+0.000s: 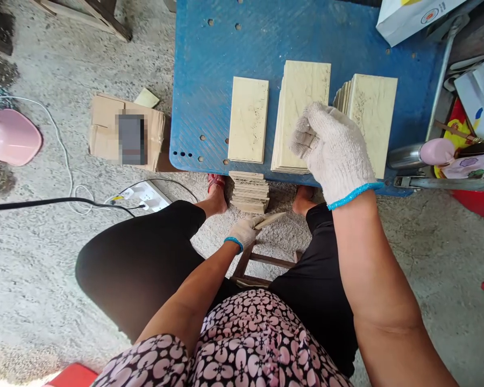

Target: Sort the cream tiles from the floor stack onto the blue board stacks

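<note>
My left hand (pixel 244 231), in a white knit glove, is closed on a thin cream tile (pixel 271 219) held low between my knees, just in front of a stack of tiles on the floor (pixel 249 192). My gloved right hand (pixel 333 150) hovers over the near edge of the blue table (pixel 210 64), fingers curled beside the middle tile stack (pixel 300 107). A single-looking low stack (pixel 248 119) lies to the left, and a leaning stack (pixel 373 115) to the right.
A cardboard box (pixel 105 129) and a white power strip (pixel 147 196) with cables lie on the concrete floor at left. A pink bowl (pixel 10 137) sits far left. A metal cylinder (pixel 407 156) and clutter lie at the table's right.
</note>
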`<state>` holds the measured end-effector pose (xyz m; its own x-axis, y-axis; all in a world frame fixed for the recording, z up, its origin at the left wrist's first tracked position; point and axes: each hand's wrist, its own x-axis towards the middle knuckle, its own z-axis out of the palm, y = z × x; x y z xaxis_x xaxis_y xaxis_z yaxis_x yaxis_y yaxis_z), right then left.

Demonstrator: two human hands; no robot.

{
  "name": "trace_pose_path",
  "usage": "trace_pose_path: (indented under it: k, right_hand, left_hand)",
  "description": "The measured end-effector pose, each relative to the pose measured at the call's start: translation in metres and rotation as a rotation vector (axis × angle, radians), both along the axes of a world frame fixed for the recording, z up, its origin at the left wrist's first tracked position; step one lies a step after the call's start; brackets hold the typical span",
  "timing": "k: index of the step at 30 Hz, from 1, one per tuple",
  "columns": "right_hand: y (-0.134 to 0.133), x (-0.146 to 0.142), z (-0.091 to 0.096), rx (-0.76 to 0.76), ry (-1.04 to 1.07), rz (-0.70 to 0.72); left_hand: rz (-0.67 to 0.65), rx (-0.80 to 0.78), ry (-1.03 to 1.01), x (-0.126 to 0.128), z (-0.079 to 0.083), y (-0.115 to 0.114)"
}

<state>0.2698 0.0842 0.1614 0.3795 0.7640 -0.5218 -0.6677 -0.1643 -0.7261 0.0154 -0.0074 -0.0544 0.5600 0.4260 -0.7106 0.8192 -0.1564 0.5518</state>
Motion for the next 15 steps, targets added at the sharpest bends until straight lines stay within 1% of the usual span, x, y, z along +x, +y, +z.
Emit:
trace_pose_path:
  k: [3, 7, 12, 15]
  right_hand:
    - [-0.001, 0.0, -0.001, -0.01, -0.033, 0.004]
    - [-0.001, -0.001, -0.004, -0.027, -0.055, 0.007]
    - [0.0, 0.0, -0.006, -0.036, -0.099, 0.018]
    - [0.0, 0.001, -0.007, -0.03, -0.105, 0.012]
  left_hand:
    - [0.027, 0.016, -0.045, 0.002, -0.005, -0.001]
    - [0.124, -0.021, 0.055, 0.009, -0.007, 0.0]
    - [0.155, -0.091, 0.064, 0.017, -0.003, 0.005]
    - [0.175, -0.125, 0.08, 0.021, 0.004, 0.009]
